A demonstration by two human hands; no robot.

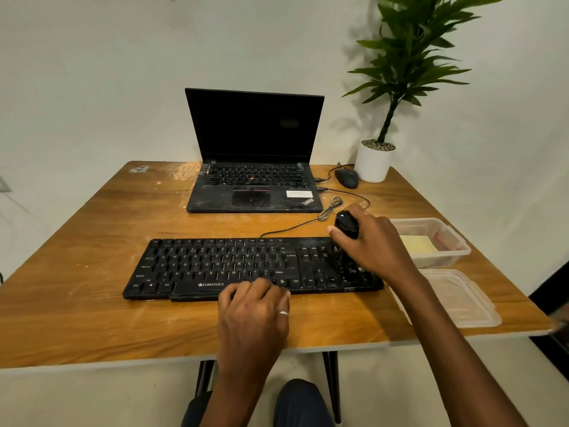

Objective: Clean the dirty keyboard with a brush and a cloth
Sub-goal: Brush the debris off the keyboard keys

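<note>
A dusty black keyboard point(215, 266) lies across the middle of the wooden table point(92, 235). My right hand point(372, 245) grips a black brush point(347, 224) by its rounded handle, with the bristles down on the keyboard's number pad at the right end. My left hand point(254, 309) rests on the keyboard's front edge near the space bar, fingertips on the keys. A yellow cloth point(418, 245) lies inside a clear plastic container point(462, 251) to the right of the keyboard.
An open black laptop point(254, 180) stands behind the keyboard, dusty too. A black mouse point(347, 177) and a white potted plant point(373, 164) sit at the back right. The container's lid point(458, 300) lies near the right front corner. The keyboard's cable point(295, 226) loops toward the laptop.
</note>
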